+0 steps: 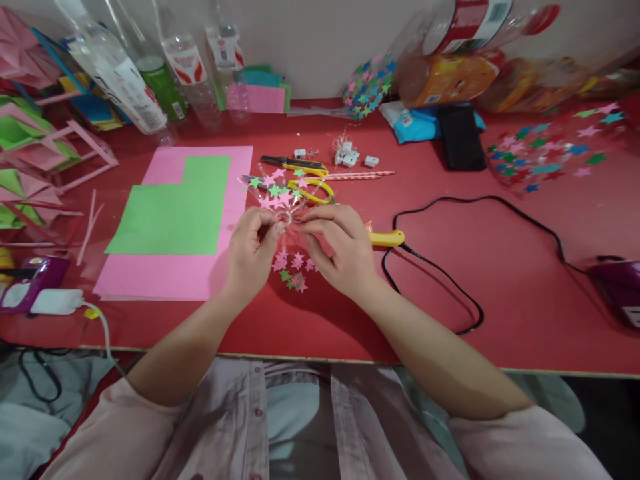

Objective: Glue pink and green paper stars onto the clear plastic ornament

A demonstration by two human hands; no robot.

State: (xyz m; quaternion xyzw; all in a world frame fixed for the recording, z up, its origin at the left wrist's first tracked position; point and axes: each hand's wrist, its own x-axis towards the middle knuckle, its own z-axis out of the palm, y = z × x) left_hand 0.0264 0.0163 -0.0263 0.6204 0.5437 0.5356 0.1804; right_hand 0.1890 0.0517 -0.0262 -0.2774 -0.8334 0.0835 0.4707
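Note:
Pinched between the thumb and fingers of my left hand (pixel 253 252) is the ring-shaped neck of a cut clear plastic bottle piece (pixel 284 218). Its see-through strips spread outward and carry pink and green paper stars (pixel 280 193), with more stars hanging below the neck. My right hand (pixel 343 248) is closed at the neck's right side; what its fingertips grip is too small to make out. Just beyond the piece lie yellow-handled scissors (pixel 320 191) and a cutter knife (pixel 295 163). A yellow glue gun (pixel 387 238) rests to the right of my right hand.
Green paper (pixel 173 213) lies on pink sheets (pixel 150 277) at left. Small white pieces (pixel 347 157) sit behind the scissors. Bottles (pixel 187 67) stand along the wall. A black cable (pixel 450 199) loops across the right side, near a phone (pixel 461 139) and star-covered plastic (pixel 550 150).

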